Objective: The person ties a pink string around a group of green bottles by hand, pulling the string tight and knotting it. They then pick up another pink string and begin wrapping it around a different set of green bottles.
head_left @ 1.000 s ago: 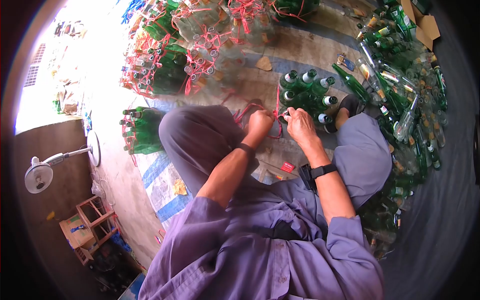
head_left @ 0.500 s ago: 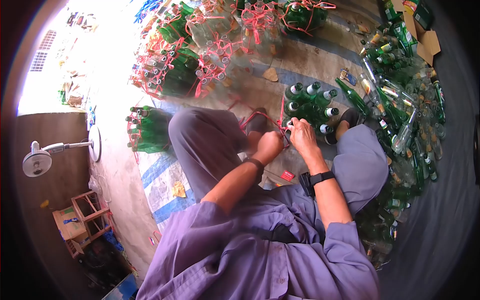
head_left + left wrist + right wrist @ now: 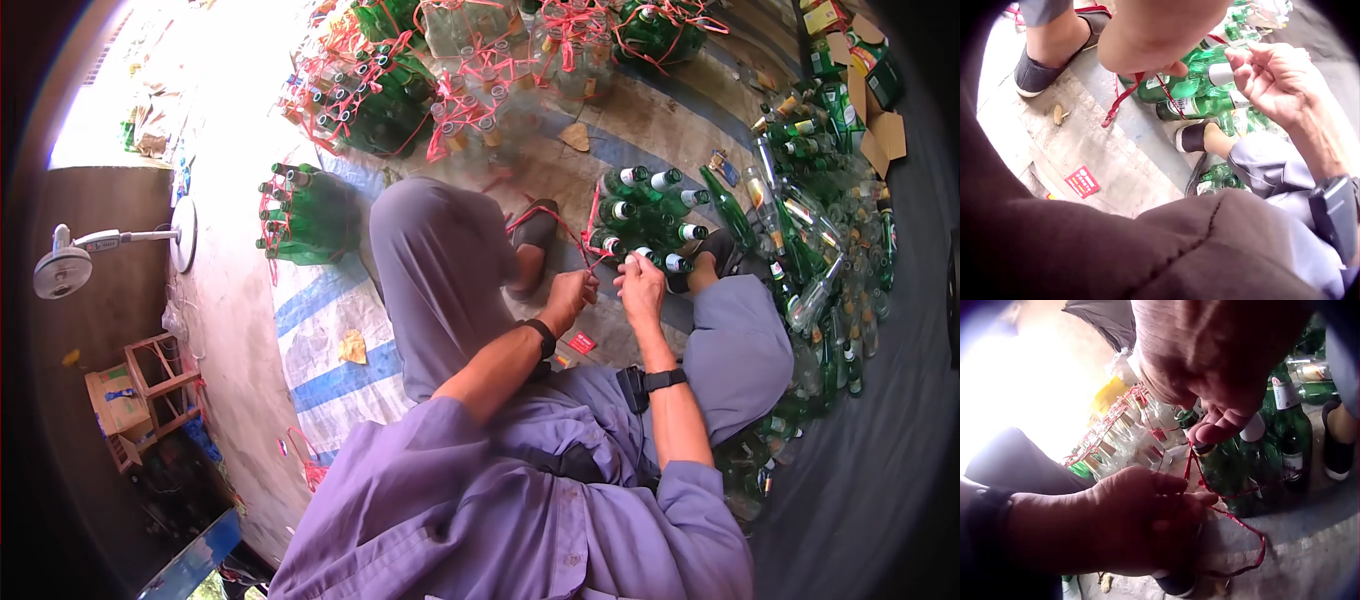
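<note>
In the head view a cluster of green bottles stands upright between the person's feet, with red string along its near left side. The left hand pinches the string just below the cluster. Close by on the right, the right hand has its thumb and forefinger together at the string beside the nearest bottle necks. From the right wrist view, red string runs between the left hand and the right hand's fingertips, and a loose loop hangs below.
String-tied bundles of bottles stand at the upper left, another bundle left of the knee. Loose bottles are piled along the right, below an open cardboard box. A fan is at far left, a red packet on the sheet.
The head view has shifted, so the scene sits farther right and the bundles higher. Both hands have drawn slightly back from the bottle necks, with a gap now between them.
</note>
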Demonstrator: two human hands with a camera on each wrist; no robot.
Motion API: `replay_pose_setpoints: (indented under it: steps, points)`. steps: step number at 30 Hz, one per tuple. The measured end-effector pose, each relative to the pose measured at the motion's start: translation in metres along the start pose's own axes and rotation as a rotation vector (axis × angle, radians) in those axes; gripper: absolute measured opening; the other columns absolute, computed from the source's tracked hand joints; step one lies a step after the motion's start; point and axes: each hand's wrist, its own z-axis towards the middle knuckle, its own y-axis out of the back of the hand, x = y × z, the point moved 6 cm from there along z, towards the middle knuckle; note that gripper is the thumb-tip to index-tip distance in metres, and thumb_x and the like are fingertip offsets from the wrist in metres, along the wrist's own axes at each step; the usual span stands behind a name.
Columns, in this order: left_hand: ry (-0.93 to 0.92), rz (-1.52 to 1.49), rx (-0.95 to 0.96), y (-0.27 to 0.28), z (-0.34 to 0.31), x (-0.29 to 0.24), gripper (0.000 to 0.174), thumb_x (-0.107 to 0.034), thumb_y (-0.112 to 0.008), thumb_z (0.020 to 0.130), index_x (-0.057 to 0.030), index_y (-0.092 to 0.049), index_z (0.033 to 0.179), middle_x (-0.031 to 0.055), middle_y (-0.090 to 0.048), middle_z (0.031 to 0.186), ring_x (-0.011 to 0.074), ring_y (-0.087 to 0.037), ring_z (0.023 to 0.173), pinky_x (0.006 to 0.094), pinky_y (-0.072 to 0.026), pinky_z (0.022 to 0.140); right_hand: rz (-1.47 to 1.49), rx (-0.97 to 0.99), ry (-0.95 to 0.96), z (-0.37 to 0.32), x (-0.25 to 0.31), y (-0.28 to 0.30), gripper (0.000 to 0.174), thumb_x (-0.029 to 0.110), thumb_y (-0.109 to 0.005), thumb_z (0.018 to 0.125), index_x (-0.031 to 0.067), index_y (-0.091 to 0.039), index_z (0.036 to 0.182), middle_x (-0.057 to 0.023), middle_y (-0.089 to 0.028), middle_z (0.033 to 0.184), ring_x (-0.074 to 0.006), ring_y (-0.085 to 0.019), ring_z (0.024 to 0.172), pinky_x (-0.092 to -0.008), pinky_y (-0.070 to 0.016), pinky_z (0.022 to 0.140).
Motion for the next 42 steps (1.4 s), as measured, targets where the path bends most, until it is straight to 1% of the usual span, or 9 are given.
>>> replay_pose_setpoints:
  steps: [3,10,14,16,18,24,28,37,42]
  points:
    - [0.190,-0.169,-0.034,-0.001,0.003,0.012,0.028,-0.028,-0.049,0.087,-0.0056,-0.064,0.080,0.0064,-0.056,0.055,0.0124,-0.037,0.034,0.0277,-0.0265,0.033,0.464,0.086,-0.591,-0.021,-0.042,-0.018,0.026,0.024,-0.050,0.091,0.0013,-0.062,0.095,-0.0037,-0.063,0.077,-0.0086,-0.056,0.056,-0.0191,-0.0398,0.044]
    - [0.384,-0.260,0.021,-0.010,-0.014,0.021,0.017,-0.024,-0.049,0.081,-0.0117,-0.055,0.072,-0.0008,-0.051,0.056,0.0090,-0.034,0.037,0.0256,-0.0201,0.034,0.842,0.312,-0.658,-0.015,-0.037,-0.061,0.025,0.020,-0.057,0.088,0.0009,-0.058,0.104,-0.0040,-0.062,0.086,-0.0044,-0.045,0.054,-0.0184,-0.0314,0.040]
    - [0.247,-0.236,-0.080,0.012,0.024,0.038,0.016,-0.022,-0.052,0.078,-0.0069,-0.056,0.077,0.0050,-0.052,0.059,0.0136,-0.041,0.041,0.0274,-0.0278,0.037,0.995,0.277,-0.688,-0.015,-0.044,-0.066,0.019,0.011,-0.053,0.089,-0.0001,-0.058,0.104,0.0002,-0.055,0.073,-0.0037,-0.042,0.052,-0.0177,-0.0307,0.043]
    - [0.158,-0.244,-0.072,0.013,0.037,0.021,0.019,-0.022,-0.053,0.077,-0.0040,-0.058,0.082,0.0087,-0.055,0.063,0.0176,-0.045,0.042,0.0299,-0.0331,0.039,0.982,0.252,-0.714,-0.014,-0.051,-0.068,0.021,0.017,-0.052,0.089,0.0001,-0.058,0.101,0.0003,-0.052,0.071,-0.0054,-0.041,0.051,-0.0195,-0.0308,0.043]
    - [0.198,-0.212,-0.248,0.017,0.033,-0.014,0.024,-0.023,-0.055,0.077,-0.0015,-0.057,0.087,0.0101,-0.057,0.070,0.0195,-0.048,0.045,0.0291,-0.0371,0.043,1.324,0.166,-0.917,-0.018,-0.063,-0.079,0.029,0.024,-0.051,0.088,0.0001,-0.057,0.103,-0.0001,-0.050,0.071,-0.0083,-0.039,0.050,-0.0211,-0.0319,0.044]
    - [0.129,-0.225,-0.168,0.006,0.085,-0.020,0.022,-0.021,-0.060,0.080,-0.0053,-0.054,0.095,0.0046,-0.054,0.064,0.0156,-0.050,0.042,0.0274,-0.0347,0.038,1.349,0.104,-1.120,-0.015,-0.096,-0.095,0.037,0.041,-0.044,0.093,0.0056,-0.050,0.082,-0.0009,-0.050,0.067,-0.0077,-0.038,0.046,-0.0205,-0.0303,0.040]
    - [0.102,-0.066,-0.233,0.014,0.103,-0.008,0.021,-0.026,-0.063,0.082,-0.0065,-0.057,0.088,0.0047,-0.055,0.061,0.0150,-0.051,0.042,0.0271,-0.0326,0.034,1.335,0.053,-1.177,-0.010,-0.103,-0.099,0.025,0.030,-0.044,0.095,0.0069,-0.047,0.085,-0.0009,-0.049,0.065,-0.0064,-0.036,0.041,-0.0203,-0.0282,0.036]
    - [0.019,0.165,-0.222,0.016,0.115,-0.013,0.009,-0.012,-0.056,0.087,-0.0036,-0.054,0.083,0.0048,-0.053,0.057,0.0159,-0.052,0.044,0.0300,-0.0353,0.035,1.379,0.044,-1.198,-0.003,-0.119,-0.113,0.009,0.013,-0.040,0.092,0.0083,-0.046,0.087,-0.0001,-0.048,0.064,-0.0067,-0.035,0.041,-0.0204,-0.0276,0.036]
    - [-0.158,0.432,-0.295,0.019,0.122,-0.018,0.008,-0.005,-0.057,0.079,0.0012,-0.060,0.081,0.0162,-0.059,0.061,0.0223,-0.056,0.047,0.0360,-0.0439,0.045,1.275,0.007,-1.226,0.002,-0.128,-0.116,0.012,0.014,-0.037,0.092,0.0089,-0.048,0.088,0.0006,-0.047,0.063,-0.0069,-0.035,0.041,-0.0205,-0.0272,0.036]
